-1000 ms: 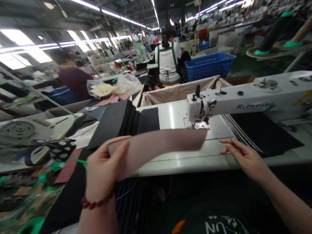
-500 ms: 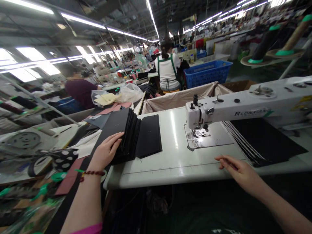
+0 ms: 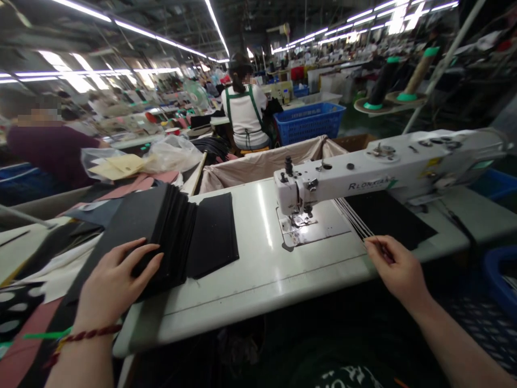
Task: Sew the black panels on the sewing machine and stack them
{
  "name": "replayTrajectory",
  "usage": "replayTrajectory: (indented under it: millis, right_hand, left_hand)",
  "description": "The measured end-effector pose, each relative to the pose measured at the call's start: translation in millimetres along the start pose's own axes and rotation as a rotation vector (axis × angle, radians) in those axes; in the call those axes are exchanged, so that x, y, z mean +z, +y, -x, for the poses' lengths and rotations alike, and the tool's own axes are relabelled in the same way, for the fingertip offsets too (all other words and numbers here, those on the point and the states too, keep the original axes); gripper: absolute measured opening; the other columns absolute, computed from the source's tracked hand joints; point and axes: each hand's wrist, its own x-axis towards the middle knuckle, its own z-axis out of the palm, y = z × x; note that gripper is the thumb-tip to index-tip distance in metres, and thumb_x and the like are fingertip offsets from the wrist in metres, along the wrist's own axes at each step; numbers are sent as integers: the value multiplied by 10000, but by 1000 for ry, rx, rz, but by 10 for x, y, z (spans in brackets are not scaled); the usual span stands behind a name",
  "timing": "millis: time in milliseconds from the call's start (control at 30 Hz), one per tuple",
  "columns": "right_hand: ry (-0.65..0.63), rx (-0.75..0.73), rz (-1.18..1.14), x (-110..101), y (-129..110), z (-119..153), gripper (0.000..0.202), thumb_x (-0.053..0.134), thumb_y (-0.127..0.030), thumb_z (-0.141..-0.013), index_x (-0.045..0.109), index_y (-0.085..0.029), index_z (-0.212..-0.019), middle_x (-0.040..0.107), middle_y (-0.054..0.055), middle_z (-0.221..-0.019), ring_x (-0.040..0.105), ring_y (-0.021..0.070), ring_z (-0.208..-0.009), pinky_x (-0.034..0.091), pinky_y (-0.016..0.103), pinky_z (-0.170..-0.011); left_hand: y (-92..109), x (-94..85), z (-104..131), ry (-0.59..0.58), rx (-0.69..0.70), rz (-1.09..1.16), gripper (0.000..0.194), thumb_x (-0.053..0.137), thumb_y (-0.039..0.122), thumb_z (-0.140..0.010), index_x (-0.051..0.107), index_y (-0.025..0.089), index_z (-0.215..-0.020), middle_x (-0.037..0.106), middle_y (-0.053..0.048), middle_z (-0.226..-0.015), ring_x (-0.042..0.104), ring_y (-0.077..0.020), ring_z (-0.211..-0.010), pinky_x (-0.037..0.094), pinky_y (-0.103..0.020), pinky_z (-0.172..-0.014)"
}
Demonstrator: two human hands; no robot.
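Note:
My left hand (image 3: 119, 275) lies on the near end of a tall stack of black panels (image 3: 139, 215), its fingers stretched out and apart. Beside that stack, a lower pile of black panels (image 3: 214, 231) rests flat on the sewing table. My right hand (image 3: 393, 267) is closed around a small, slim dark tool (image 3: 386, 254), mostly hidden by the fingers. Its fingertips are at the near corner of black panels with pale edges (image 3: 388, 215), partly beneath the sewing machine's arm. Whether they touch the panels I cannot tell. The sewing machine (image 3: 307, 188) stands between both hands, its needle area lit.
Behind the sewing table (image 3: 242, 291) hangs a beige cloth-lined bin (image 3: 258, 161). A blue basket (image 3: 311, 121) stands beyond it, near a seated person (image 3: 244, 116). Thread cones (image 3: 383, 83) stand at the upper right. Another blue basket (image 3: 495, 269) is at the right edge.
The view has swung to the right. My right hand has moved from the table's front edge to the pale-edged panels. My left hand still rests on the tall stack, nearer its front end.

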Motion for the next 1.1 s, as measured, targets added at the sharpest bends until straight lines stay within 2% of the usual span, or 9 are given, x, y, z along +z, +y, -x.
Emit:
replayTrajectory:
  millis: [133,233,300,367,500,633,800,1000,1100]
  right_hand:
    - [109,-74,178,-324,178,-100,246,524,-385,-925,648,-234,-1075,652,58,-1013,630,201,-873,485,313,-782]
    - [70,-52,292,-437,351,-80,314,540,-408,-921,612,-270,-1194,634,41,-1197,624,228,-1038,478,337,-890]
    - [-4,-38,345,-454,452,-38,354,541,-432,-919,586,-294,-1242,601,19,-1291,604,240,-1113,475,351,-931]
    - [-71,-26,379,-448,524,4,383,536,-459,-919,565,-312,-1271,576,-2,-1341,601,242,-1136,488,353,-932]
    - [-121,-15,422,-431,576,41,433,540,-501,-908,537,-331,-1306,552,-27,-1379,602,237,-1147,530,338,-876]
    - [-118,-39,419,-431,574,31,404,531,-482,-919,552,-326,-1291,568,-31,-1360,603,228,-1148,523,339,-906]
    - [-109,-42,385,-426,578,22,372,540,-459,-924,569,-318,-1266,585,-22,-1333,594,224,-1157,484,346,-976]
    - [-101,-50,372,-445,583,8,385,575,-429,-911,564,-299,-1273,583,-7,-1327,601,222,-1138,500,329,-935]
    - [-27,-103,372,-441,519,70,390,593,-396,-905,571,-275,-1275,599,30,-1297,621,232,-1090,500,334,-910]
  left_hand:
    - [403,94,12,140,-117,123,343,564,469,-866,565,412,-1205,452,141,-1423,478,-262,-1266,361,-535,-1106]
    - [971,224,-13,135,-205,378,252,529,395,-899,639,300,-1105,645,20,-1130,599,-237,-1054,464,-495,-1007]
    - [1409,334,-77,34,-172,572,221,551,371,-894,686,216,-974,674,-35,-992,632,-225,-949,501,-413,-928]
    - [1850,448,-185,-61,-177,722,202,601,365,-870,714,208,-929,678,-48,-1002,628,-212,-953,479,-357,-919]
    - [2669,699,-470,-452,-524,1441,225,733,368,-771,739,177,-890,695,-48,-852,635,-169,-780,480,-270,-751]
    - [3293,988,-694,-557,-647,1744,373,713,463,-774,721,138,-958,681,-77,-889,615,-118,-680,483,-227,-611]
    - [3615,1196,-800,-507,-784,2017,382,759,455,-737,682,110,-880,614,-26,-749,546,-54,-593,444,-168,-539]
    - [3629,1253,-809,-499,-826,2178,332,800,376,-718,670,93,-833,562,14,-655,494,-21,-527,397,-133,-486]
    - [3656,1234,-806,-478,-805,2179,341,774,406,-744,671,93,-830,567,4,-655,496,-26,-521,402,-141,-487]
